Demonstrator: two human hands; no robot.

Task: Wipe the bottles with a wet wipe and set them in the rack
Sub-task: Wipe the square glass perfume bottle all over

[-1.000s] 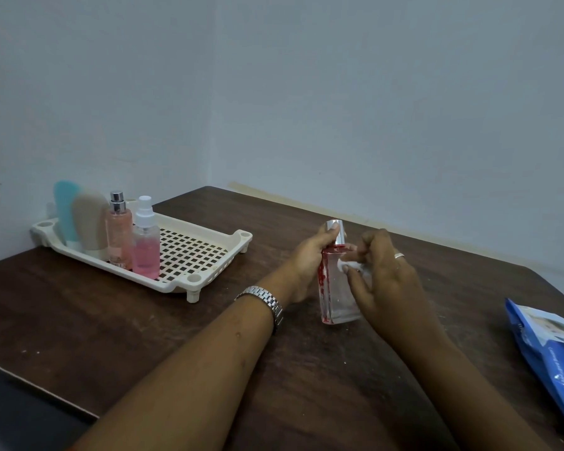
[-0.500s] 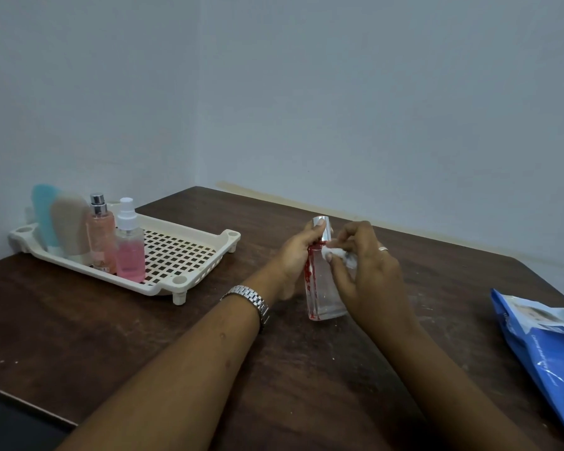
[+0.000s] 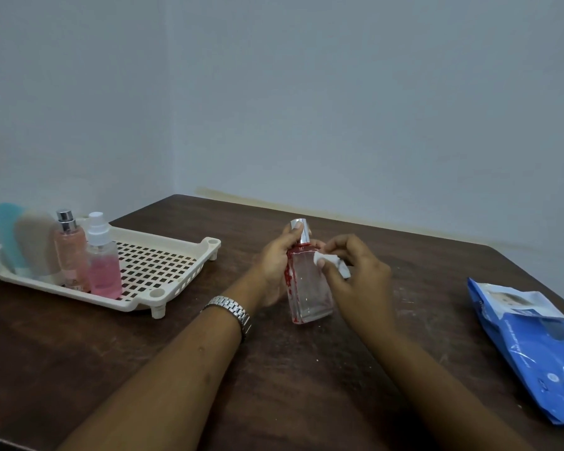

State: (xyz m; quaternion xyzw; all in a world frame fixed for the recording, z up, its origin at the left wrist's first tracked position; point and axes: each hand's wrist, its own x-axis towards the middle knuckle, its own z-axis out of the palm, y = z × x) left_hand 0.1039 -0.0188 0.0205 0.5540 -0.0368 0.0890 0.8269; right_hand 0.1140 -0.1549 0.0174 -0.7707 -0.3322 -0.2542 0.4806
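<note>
Dark wooden table (image 3: 79,353) is standing in the corner of a room with pale blue-grey walls. A clear glass bottle (image 3: 308,294), red along one edge and topped with a silver cap, is sitting near the middle of the table and leaning slightly. Whether its base is touching the wood cannot be confirmed. The left hand (image 3: 275,265) is gripping the bottle from its left side, fingers curled round the body and one fingertip resting on the cap. The right hand (image 3: 358,281) is pinching a small folded white wet wipe (image 3: 331,260) and pressing it against the bottle's upper front face, just below the shoulder. A metal-link watch (image 3: 230,309) is sitting on the left wrist.

To the left, well apart from the bottle, a cream perforated rack (image 3: 163,271) is standing on the table. Four items are standing upright at its left end: a pink spray bottle (image 3: 103,265) nearest, a peach bottle (image 3: 70,252) with a silver cap just beside it, then a beige tube (image 3: 35,242) and a teal tube (image 3: 5,229). A blue wipes pack (image 3: 534,346) is lying flat at the table's right edge.
</note>
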